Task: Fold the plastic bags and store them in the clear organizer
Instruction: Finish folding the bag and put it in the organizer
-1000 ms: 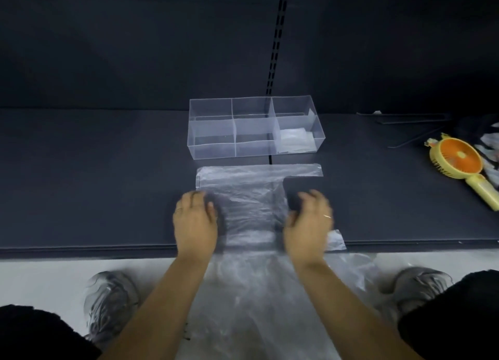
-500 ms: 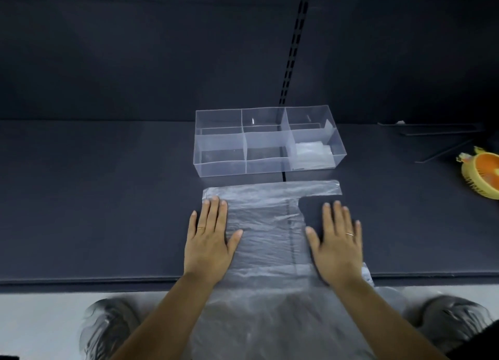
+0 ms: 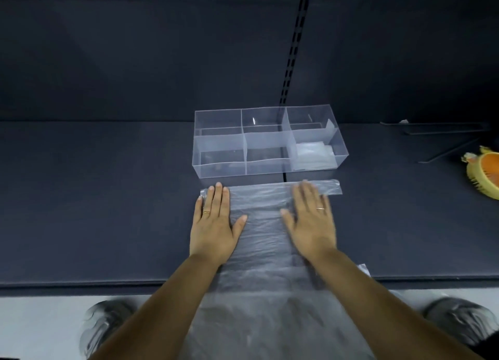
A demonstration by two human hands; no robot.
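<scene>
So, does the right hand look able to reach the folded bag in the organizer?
Probably yes. The right hand lies flat on the plastic bag, just short of the clear organizer, and the folded bag sits in its near right compartment. Nothing stands between; the top looks open.

Bare forearms (image 3: 167, 300), thin gold band (image 3: 206, 212) on the left hand (image 3: 213, 224) ring finger, second band (image 3: 320, 208) likewise on the right hand (image 3: 310, 224), grey trainers (image 3: 105, 324) low in view, both blurred

Left hand (image 3: 212, 226) and right hand (image 3: 310, 222) lie flat, fingers (image 3: 218, 195) straight.
</scene>
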